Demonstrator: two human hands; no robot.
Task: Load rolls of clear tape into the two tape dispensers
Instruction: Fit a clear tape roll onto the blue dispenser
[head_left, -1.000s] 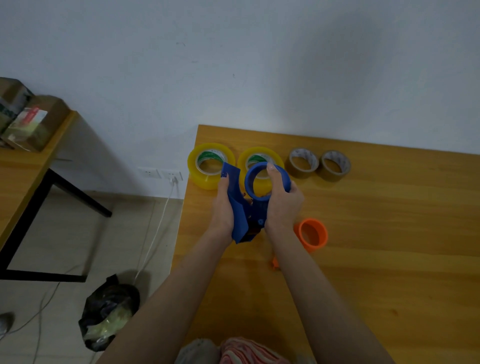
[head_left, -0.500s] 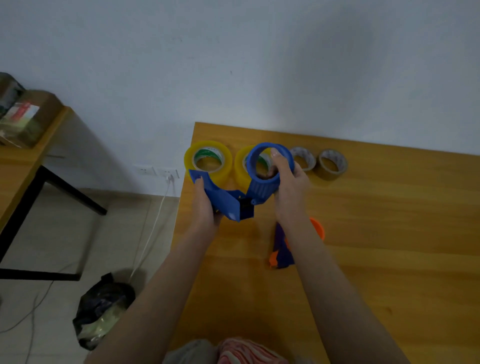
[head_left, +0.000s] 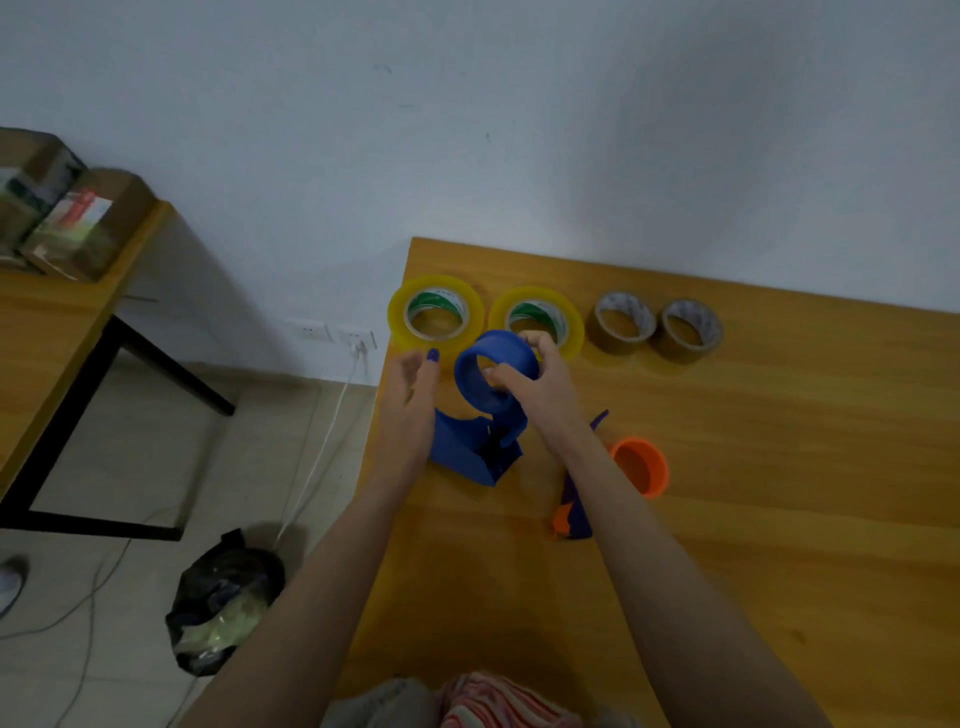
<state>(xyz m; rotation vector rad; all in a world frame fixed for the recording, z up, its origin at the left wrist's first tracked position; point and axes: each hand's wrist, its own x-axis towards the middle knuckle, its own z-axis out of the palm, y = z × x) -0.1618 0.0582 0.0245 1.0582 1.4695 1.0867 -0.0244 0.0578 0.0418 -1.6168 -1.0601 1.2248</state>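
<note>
two hands on the blue dispenser (head_left: 480, 415): right hand (head_left: 540, 387) fingers pinched on its hoop, left hand (head_left: 410, 400) fingers loosely apart against its flap, yellowish rolls (head_left: 435, 312) behind.

The right forearm (head_left: 613, 499) hides most of the purple-and-orange plastic tape dispenser (head_left: 571, 519). The right hand (head_left: 540, 389) covers the near rim of the second yellowish clear tape roll (head_left: 540, 304). Roll-core labels are illegible.

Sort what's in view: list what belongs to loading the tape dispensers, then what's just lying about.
For the job:
blue dispenser
orange dispenser
two clear tape rolls

Lying about:
two brown tape rolls
cardboard boxes
black bag
</note>
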